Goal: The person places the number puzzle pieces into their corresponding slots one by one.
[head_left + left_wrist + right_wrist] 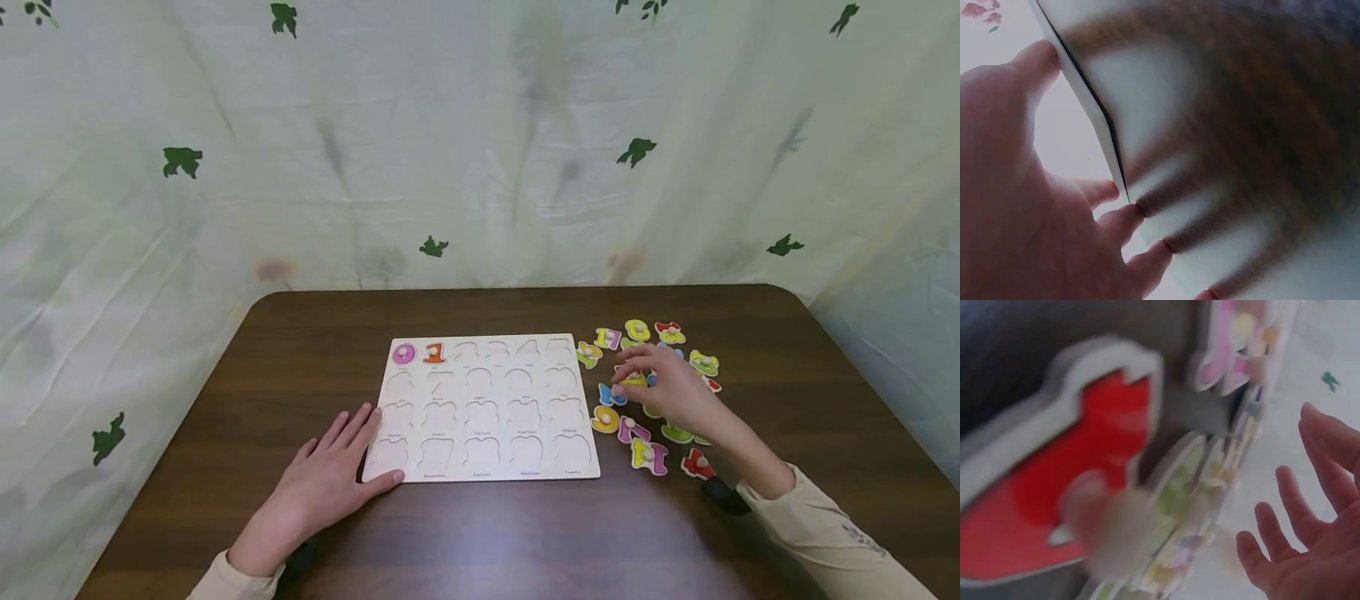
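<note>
My left hand (326, 479) rests with spread fingers at the left edge of a white number puzzle board (480, 454). In the left wrist view its thumb and fingertips touch the board's edge (1100, 119). A purple 0 piece (403, 354) and an orange 1 piece (434, 353) sit in the top row; the other recesses show bare outlines. Over the pile of loose number pieces right of the board hovers my right hand (667, 387), fingers loosely bent with nothing between them. A red piece with a knob (1110, 431) looms large in the right wrist view.
Several colourful pieces lie close together, among them a yellow round one (637, 330), a yellow and pink one (649, 457) and a red one (697, 464) near my right wrist. The brown table (480, 542) ends at a pale curtain (480, 167) with green leaf shapes.
</note>
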`<state>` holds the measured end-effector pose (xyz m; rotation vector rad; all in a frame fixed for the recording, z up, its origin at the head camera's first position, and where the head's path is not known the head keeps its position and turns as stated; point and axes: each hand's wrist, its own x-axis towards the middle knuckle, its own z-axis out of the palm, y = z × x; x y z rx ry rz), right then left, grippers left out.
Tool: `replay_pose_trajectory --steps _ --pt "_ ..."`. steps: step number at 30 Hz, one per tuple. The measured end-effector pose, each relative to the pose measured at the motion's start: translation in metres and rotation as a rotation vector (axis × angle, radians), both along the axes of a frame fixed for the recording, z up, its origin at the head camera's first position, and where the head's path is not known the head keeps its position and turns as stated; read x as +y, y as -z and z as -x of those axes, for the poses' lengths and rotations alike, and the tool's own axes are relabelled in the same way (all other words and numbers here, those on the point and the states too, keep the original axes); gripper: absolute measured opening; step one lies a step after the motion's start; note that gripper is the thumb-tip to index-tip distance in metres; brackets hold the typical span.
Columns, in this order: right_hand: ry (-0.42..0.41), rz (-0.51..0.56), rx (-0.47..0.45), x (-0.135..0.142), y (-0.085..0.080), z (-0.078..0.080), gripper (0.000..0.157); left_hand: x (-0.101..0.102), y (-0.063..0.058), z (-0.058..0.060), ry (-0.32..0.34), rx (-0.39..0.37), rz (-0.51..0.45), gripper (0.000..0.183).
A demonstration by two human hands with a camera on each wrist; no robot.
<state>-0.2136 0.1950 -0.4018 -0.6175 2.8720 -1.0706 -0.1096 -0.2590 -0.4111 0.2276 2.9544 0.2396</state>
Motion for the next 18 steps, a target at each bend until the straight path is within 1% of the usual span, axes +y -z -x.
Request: replay_pose_trajectory --steps 9,13,18 --pt "0.009 -0.061 0.013 0.004 0.013 0.005 0.009 -0.001 -0.002 -0.001 -0.001 0.007 -0.001 0.102" --pt "0.02 -0.105 0.027 0.001 0.014 0.009 0.01 0.0 -0.003 -0.001 -0.001 0.008 -0.004 0.102" --pt "0.023 -0.142 0.014 -0.002 0.015 0.013 0.008 0.0 -0.002 -0.002 -0.001 0.0 -0.012 0.102"
